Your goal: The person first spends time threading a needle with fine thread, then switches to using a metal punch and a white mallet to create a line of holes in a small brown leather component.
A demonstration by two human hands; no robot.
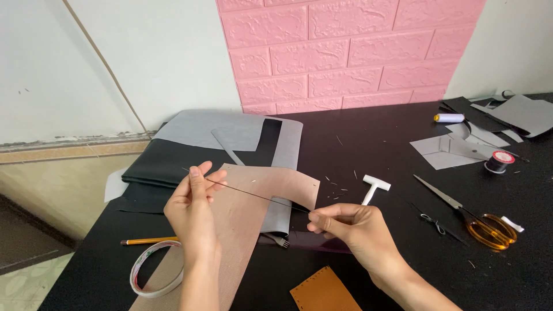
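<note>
Two hands pinching one thread taut above the tabletop, left hand closing fingers on the upper-left end, right hand on the lower-right, thread running diagonally over the tan sheet.

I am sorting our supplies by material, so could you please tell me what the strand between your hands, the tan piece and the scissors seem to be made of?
The strand: thin, dark, pulled straight, probably thread, possibly waxed. The tan piece: matte, stiff, with holes along its edge, likely leather or imitation. The scissors: shiny grey metal blades, translucent amber handles, seemingly plastic.
</note>
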